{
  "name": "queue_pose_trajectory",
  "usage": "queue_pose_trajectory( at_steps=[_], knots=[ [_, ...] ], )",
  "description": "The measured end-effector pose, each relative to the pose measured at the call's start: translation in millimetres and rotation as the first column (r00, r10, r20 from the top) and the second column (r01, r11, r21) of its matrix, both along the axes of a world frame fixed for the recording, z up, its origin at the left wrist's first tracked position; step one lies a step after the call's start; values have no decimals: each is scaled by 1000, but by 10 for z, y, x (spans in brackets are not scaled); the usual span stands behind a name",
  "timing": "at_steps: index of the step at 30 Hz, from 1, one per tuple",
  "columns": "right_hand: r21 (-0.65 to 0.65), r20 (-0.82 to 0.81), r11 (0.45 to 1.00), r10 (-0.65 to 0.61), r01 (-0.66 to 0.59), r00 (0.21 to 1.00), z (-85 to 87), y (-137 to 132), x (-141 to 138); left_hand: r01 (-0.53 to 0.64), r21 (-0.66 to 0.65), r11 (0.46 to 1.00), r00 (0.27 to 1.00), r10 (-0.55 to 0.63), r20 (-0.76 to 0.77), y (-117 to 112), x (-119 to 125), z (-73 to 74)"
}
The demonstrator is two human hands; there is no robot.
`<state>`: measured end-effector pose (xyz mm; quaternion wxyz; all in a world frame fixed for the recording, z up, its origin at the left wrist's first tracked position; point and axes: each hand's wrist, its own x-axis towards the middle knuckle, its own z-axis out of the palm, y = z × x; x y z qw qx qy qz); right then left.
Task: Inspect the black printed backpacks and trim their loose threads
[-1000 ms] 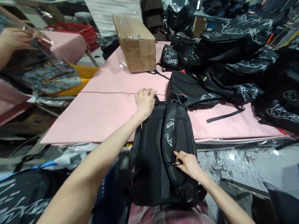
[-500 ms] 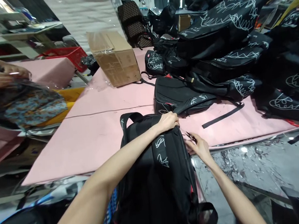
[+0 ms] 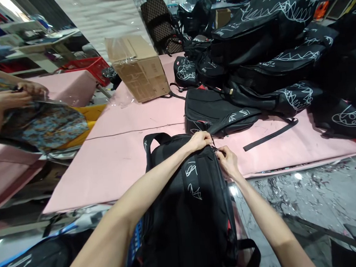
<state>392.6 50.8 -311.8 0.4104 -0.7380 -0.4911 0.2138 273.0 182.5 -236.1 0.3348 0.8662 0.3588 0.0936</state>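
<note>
A black backpack [image 3: 177, 215] with white scribbled lettering stands upright in front of me, leaning at the pink table's edge. My left hand [image 3: 199, 141] is closed on the top right corner of the backpack, pinching its edge. Close beside it, my right hand [image 3: 228, 161] is closed around small dark thread snips [image 3: 216, 149], whose tips touch or nearly touch the bag's corner seam. Most of the snips is hidden by the fingers. Just beyond both hands lies another black backpack [image 3: 212, 106], flat on the table.
Black bags with white scribbles [image 3: 268, 33] are heaped at the back right. A cardboard box [image 3: 143, 79] stands on the pink table [image 3: 113, 162]. At the left, another person's hands [image 3: 13, 98] work near patterned cloth. Thread scraps litter the grey floor [image 3: 271, 200].
My right hand has moved up and left, bringing the snips to the backpack's corner beside my left hand. My left hand keeps its grip. The other person's hands have shifted.
</note>
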Motion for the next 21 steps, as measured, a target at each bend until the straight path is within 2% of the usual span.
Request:
queue_pose_trajectory(
  at_steps=[8,10,13,15,16,18,19,21],
  knots=[
    [44,-139,999,21,-15,990,-2,49,-9,-35,-28,999,999,35,-11,12,26,-34],
    [62,-277,998,-2,20,961,-35,84,-16,-50,-30,998,999,50,-17,-3,67,2],
    [46,-512,993,-70,109,856,-150,16,-3,8,22,1000,998,-9,55,-92,26,125],
    [6,-569,991,-105,132,816,-255,-175,48,30,139,990,986,-52,159,-209,-168,199],
    [-18,-571,991,-117,130,812,-302,-311,90,-8,200,980,979,-33,201,-283,-323,213],
    [-65,-573,988,-154,143,805,-350,-623,193,-169,279,945,972,113,208,-452,-716,171],
    [-80,-564,983,-181,165,805,-333,-776,235,-251,310,917,965,209,160,-536,-926,118],
    [-84,-522,971,-232,222,820,-191,-1035,225,-332,406,851,932,362,2,-671,-1298,-20]
  ],
)
